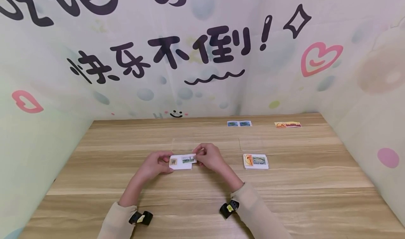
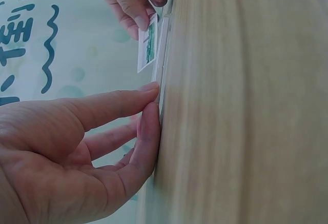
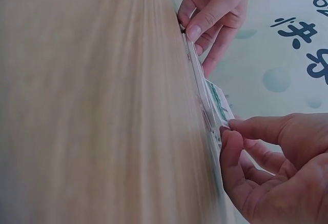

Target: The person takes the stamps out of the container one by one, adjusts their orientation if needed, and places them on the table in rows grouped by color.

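Right hand (image 3: 277, 165), lower right: thumb and finger pinch the near end of a small green-and-white printed paper (image 3: 219, 100). Left hand (image 3: 218, 16), top: grips the far end of a thin white stack (image 3: 199, 75), seen nearly edge-on. Paper tilted, beside stack. Bench (image 3: 97, 106): wood-grained, left. Backdrop (image 3: 279, 55), right: pale, black characters (image 3: 296, 33).

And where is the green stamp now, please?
In the head view, the green stamp is slightly left of centre, pinched by the right hand's fingers, right of the brown stamp.

Wood-grain table (image 1: 183, 200), pale printed backdrop (image 1: 278, 88), black lettering (image 1: 171, 49), pink heart outline (image 1: 320, 59)
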Tool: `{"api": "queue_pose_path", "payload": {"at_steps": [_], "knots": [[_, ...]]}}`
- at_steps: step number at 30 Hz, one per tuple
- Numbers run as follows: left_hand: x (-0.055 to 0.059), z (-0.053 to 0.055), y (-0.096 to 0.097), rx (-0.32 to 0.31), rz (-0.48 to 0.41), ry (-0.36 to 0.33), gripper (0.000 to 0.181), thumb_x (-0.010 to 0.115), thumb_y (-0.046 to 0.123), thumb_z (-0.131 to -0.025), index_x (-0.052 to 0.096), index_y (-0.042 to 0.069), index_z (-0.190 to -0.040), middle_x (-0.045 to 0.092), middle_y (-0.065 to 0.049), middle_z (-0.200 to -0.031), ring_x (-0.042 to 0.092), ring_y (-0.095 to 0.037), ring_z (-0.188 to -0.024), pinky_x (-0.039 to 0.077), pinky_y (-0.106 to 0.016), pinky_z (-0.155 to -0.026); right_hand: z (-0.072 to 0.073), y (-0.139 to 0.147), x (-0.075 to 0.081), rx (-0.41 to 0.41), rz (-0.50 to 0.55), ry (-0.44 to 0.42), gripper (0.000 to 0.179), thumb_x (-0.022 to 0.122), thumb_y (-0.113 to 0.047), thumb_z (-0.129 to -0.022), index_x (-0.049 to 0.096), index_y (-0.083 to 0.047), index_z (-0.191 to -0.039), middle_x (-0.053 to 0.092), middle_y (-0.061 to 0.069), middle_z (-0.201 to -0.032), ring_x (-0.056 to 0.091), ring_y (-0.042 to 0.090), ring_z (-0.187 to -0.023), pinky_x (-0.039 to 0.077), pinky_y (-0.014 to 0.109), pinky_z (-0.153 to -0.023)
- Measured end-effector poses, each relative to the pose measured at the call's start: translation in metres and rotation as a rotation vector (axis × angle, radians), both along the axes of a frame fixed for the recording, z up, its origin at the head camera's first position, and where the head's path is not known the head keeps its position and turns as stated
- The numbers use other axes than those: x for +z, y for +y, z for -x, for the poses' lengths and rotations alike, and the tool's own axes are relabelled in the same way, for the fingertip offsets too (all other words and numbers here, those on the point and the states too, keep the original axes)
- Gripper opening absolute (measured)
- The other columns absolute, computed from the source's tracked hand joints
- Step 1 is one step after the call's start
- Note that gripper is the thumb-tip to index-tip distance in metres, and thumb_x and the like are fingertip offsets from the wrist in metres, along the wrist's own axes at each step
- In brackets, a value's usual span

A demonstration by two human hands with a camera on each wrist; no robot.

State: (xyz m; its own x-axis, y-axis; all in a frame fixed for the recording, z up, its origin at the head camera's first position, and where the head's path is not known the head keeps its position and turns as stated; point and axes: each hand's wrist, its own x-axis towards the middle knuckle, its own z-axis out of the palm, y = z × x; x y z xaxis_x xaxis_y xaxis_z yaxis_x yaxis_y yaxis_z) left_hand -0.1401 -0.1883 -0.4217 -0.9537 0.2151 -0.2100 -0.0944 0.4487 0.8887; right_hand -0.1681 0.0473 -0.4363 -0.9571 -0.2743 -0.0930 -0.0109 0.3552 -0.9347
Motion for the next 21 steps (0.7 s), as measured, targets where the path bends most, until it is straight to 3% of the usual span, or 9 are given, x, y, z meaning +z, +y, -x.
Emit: {"api": "queue_pose_path", "payload": {"at_steps": [21], "knots": [[-0.0004, -0.0003, -0.0004, -0.003, -0.004, 0.000, 0.061, 0.079, -0.014, -0.078, 0.057, -0.020, -0.135, 0.059, -0.023, -0.106, 0.061, -0.017, -0.081, 0.058, -0.022, -0.069, 0.0014, 0.0041, 0.0022, 0.007, -0.025, -0.015, 0.006, 0.071, 0.000, -0.097, 0.074, 0.000, -0.102, 0.069, 0.007, -0.074, 0.053, 0.011, -0.054, 0.044, 0.020, -0.049]]}}
